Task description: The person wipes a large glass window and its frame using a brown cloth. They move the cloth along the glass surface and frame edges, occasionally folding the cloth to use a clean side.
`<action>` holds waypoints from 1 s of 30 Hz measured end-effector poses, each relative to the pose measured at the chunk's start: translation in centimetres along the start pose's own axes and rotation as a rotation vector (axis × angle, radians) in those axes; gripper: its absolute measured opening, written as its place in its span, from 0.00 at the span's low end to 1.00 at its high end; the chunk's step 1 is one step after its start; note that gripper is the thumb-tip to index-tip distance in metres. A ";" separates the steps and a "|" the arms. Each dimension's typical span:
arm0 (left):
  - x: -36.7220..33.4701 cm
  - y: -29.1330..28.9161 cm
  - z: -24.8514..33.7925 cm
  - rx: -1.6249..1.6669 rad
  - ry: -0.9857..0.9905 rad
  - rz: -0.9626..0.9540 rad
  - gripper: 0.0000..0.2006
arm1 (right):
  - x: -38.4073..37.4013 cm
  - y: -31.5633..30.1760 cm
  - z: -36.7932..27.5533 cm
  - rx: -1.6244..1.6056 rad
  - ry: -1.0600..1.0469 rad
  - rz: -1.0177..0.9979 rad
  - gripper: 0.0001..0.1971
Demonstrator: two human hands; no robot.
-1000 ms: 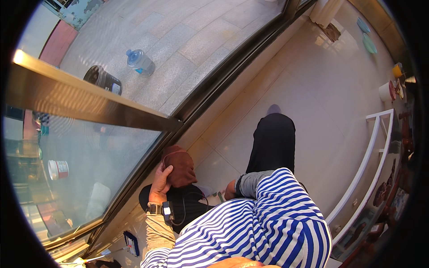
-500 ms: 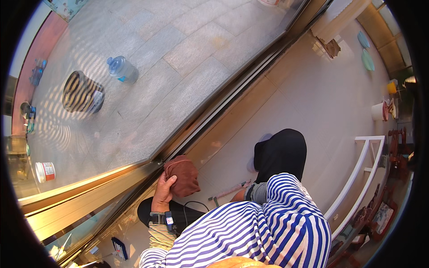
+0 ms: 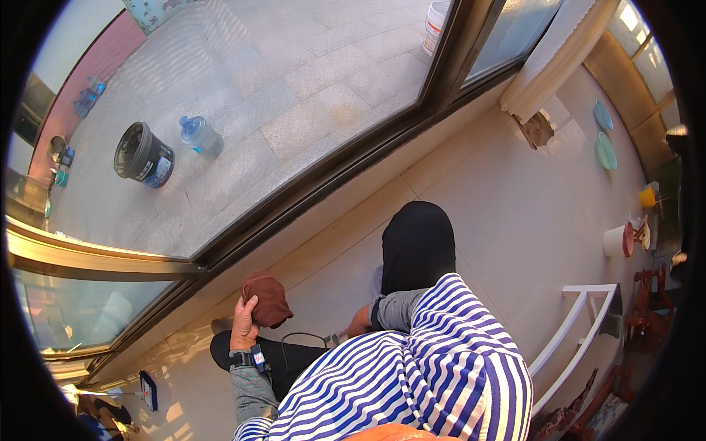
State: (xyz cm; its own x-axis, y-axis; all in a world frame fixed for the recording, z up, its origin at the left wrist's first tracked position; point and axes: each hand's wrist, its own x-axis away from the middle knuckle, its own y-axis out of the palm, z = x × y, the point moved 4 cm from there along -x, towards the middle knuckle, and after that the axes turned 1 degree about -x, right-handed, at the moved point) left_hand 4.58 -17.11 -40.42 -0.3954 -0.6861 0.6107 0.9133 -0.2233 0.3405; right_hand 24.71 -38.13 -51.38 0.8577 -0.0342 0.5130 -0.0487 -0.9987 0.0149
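Note:
My left hand (image 3: pixel 245 321) is closed round one side of a bunched reddish-brown cloth (image 3: pixel 266 300), its thumb pressed on the fabric. The cloth hangs above the floor, close to the low ledge under the window frame. My right hand (image 3: pixel 359 322) is low beside my bent knee, partly covered by my striped clothing; its fingers are hidden. Just left of it shows a small end of a thin tool (image 3: pixel 336 338), and I cannot tell whether the hand grips it. A dark cord (image 3: pixel 301 335) loops over my left leg.
A dark-framed sliding window (image 3: pixel 316 158) runs diagonally ahead. Beyond the glass stand a black bucket (image 3: pixel 145 156) and a blue-tinted water jug (image 3: pixel 201 137). A white rail frame (image 3: pixel 570 331) stands at my right. A brush (image 3: pixel 148 391) lies at lower left; a curtain (image 3: pixel 555 59) hangs far right.
My view has shifted, so more of the window frame shows. My left hand and the cloth are lower and further left in view. Most of the long tool near my right hand is now hidden.

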 end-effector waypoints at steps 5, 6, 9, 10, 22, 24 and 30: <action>4.0 5.9 2.9 0.017 0.197 -0.166 0.28 | -0.2 0.0 -1.1 0.218 0.145 0.021 0.24; 4.1 6.7 3.5 -0.033 0.183 -0.139 0.28 | -0.3 0.1 -0.9 0.265 0.192 0.002 0.24; 3.8 8.9 5.2 -0.061 0.207 -0.312 0.28 | -0.8 -0.3 -0.3 0.386 0.267 0.017 0.23; 3.2 9.2 5.5 -0.090 0.187 -0.325 0.27 | -0.7 -0.5 0.0 0.423 0.294 0.069 0.23; 0.2 8.8 4.5 -0.104 0.021 -0.244 0.30 | 2.0 0.4 -0.6 0.197 0.348 0.136 0.24; -0.7 9.6 4.2 -0.099 -0.018 -0.230 0.31 | 2.5 0.4 0.2 0.051 0.278 0.278 0.24; -5.3 12.2 3.9 -0.060 -0.117 -0.129 0.30 | 4.2 4.6 8.0 -0.305 0.229 0.543 0.23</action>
State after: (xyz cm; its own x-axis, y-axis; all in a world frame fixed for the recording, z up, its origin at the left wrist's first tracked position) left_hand 17.46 -13.52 -36.69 -0.5152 -0.5646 0.6448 0.8570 -0.3476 0.3805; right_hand 32.20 -43.20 -55.97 0.5420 -0.4870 0.6849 -0.6149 -0.7853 -0.0718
